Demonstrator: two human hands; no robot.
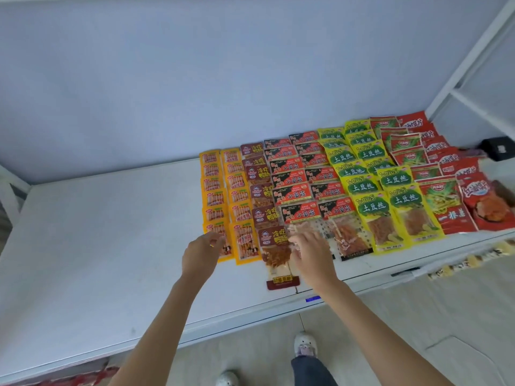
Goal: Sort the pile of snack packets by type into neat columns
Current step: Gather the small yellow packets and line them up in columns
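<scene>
Snack packets lie in columns on the right half of a white table (83,246). From left to right there are two orange columns (214,190), a brown column (262,193), two red-and-black columns (289,176), two yellow-green columns (359,185), a red-and-green column (412,157) and a red column (443,154). My left hand (202,253) hangs over the front orange packet (226,250), fingers bent down onto it. My right hand (309,252) is blurred, with fingers reaching onto the clear lower part of the front red-and-black packet (301,214). Between the hands lies the front brown packet (276,246).
A black object (497,148) sits at the back right corner. A strip of small packets (473,259) hangs along the table's front edge on the right. A white frame post (473,59) rises at the right. My shoes (305,344) stand on the floor below.
</scene>
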